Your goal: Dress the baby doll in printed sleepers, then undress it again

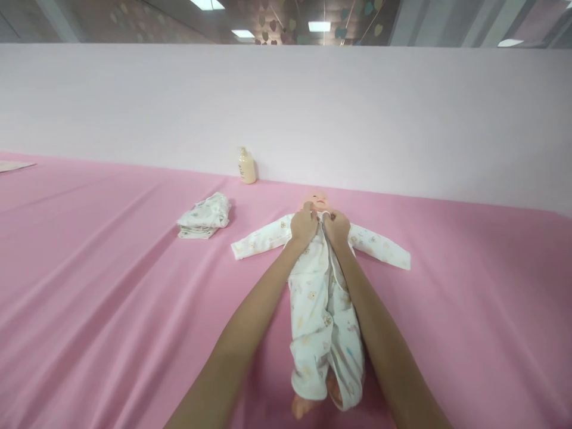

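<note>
A baby doll (320,204) lies on its back, head toward the wall, dressed in a white printed romper (310,292). The romper's long sleeves stretch out to both sides, and the front is parted down the middle and along one leg. At the collar, my left hand (304,225) is closed on the left edge of the romper's neckline. Level with it, my right hand (337,226) pinches the right edge of the same neckline. The doll's feet show at the leg openings; its hands are hidden in the sleeves.
A pink sheet (134,310) with creases covers the surface. Folded printed clothes (205,215) lie to the left of the doll. A cream pump bottle (246,167) stands against the white wall (286,107). A flat pale item (15,165) lies at the far left.
</note>
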The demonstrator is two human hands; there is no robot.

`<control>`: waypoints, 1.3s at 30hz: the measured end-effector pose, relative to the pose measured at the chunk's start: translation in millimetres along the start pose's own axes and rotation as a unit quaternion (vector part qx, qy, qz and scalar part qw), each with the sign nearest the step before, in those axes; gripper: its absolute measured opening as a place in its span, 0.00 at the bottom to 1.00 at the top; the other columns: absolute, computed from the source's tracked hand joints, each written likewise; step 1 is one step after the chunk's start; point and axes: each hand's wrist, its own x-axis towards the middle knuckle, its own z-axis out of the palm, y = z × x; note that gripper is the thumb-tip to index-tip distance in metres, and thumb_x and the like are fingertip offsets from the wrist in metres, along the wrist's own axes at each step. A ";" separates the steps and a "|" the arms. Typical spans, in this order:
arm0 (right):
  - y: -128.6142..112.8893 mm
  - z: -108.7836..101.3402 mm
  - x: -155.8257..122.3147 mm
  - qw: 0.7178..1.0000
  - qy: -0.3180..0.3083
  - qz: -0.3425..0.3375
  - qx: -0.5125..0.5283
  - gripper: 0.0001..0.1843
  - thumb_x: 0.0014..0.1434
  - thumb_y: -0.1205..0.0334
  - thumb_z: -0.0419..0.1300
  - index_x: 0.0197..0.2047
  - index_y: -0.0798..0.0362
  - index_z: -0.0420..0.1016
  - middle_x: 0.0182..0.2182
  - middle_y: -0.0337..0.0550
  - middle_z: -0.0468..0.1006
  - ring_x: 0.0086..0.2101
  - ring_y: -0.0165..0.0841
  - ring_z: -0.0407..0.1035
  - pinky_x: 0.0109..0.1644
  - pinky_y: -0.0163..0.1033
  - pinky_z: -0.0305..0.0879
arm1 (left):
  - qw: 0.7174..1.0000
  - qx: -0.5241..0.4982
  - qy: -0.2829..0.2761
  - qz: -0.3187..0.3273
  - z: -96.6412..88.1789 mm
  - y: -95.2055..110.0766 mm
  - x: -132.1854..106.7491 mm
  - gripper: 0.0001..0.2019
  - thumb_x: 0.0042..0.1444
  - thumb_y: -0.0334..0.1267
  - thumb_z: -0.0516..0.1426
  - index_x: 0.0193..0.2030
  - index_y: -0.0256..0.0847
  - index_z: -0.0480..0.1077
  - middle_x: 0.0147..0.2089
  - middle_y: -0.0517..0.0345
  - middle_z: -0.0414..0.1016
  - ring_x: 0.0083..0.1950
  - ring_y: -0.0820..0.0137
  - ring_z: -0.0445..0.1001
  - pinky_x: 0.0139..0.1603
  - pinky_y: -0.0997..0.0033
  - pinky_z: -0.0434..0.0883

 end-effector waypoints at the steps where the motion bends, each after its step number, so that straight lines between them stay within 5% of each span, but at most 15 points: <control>1: 0.3 -0.5 -0.5 1.000 0.006 0.005 0.010 0.12 0.54 0.62 0.51 0.26 0.54 0.74 0.24 0.40 0.75 0.27 0.32 0.63 0.33 0.34 0.54 | 1.000 0.025 -0.007 0.009 2.2 1.2 4.5 0.16 0.62 0.38 0.46 0.52 0.41 0.68 0.42 0.47 0.78 0.44 0.60 0.75 0.43 0.66 0.67; 10: -2.5 -3.1 -1.9 0.995 0.013 0.032 0.098 0.11 0.51 0.61 0.54 0.27 0.54 0.77 0.25 0.41 0.78 0.28 0.32 0.68 0.37 0.35 0.60 | 0.997 0.039 0.050 0.051 15.1 3.7 4.0 0.12 0.60 0.36 0.48 0.40 0.42 0.73 0.46 0.50 0.72 0.45 0.62 0.73 0.40 0.68 0.67; 23: 4.0 1.8 2.0 0.972 0.018 0.014 0.232 0.12 0.49 0.59 0.55 0.27 0.54 0.79 0.23 0.38 0.77 0.28 0.32 0.69 0.39 0.35 0.63 | 0.963 -0.234 0.061 0.119 20.1 -13.3 8.4 0.11 0.53 0.28 0.54 0.42 0.42 0.69 0.37 0.58 0.76 0.38 0.71 0.75 0.42 0.73 0.70; 29: 1.4 -2.4 2.6 0.986 -0.006 0.027 0.166 0.20 0.57 0.56 0.49 0.19 0.54 0.70 0.17 0.36 0.67 0.23 0.30 0.60 0.31 0.34 0.56 | 0.963 -0.247 0.062 0.087 19.0 -13.5 8.5 0.10 0.51 0.29 0.56 0.42 0.41 0.69 0.36 0.59 0.77 0.35 0.73 0.75 0.40 0.75 0.70; 32: 0.4 -4.1 4.0 0.993 -0.023 0.008 0.116 0.20 0.60 0.58 0.46 0.22 0.54 0.71 0.21 0.39 0.71 0.26 0.32 0.63 0.33 0.35 0.57 | 0.966 -0.240 0.068 0.069 19.1 -14.0 8.4 0.12 0.51 0.31 0.56 0.44 0.40 0.68 0.35 0.60 0.77 0.35 0.74 0.76 0.41 0.76 0.70; 39: -2.2 -9.0 7.1 0.993 -0.080 0.023 0.079 0.10 0.51 0.62 0.57 0.31 0.52 0.79 0.23 0.41 0.77 0.26 0.33 0.68 0.35 0.35 0.61 | 0.979 -0.180 0.088 0.039 18.7 -16.0 10.4 0.11 0.53 0.30 0.53 0.42 0.41 0.70 0.33 0.60 0.78 0.35 0.72 0.76 0.41 0.73 0.69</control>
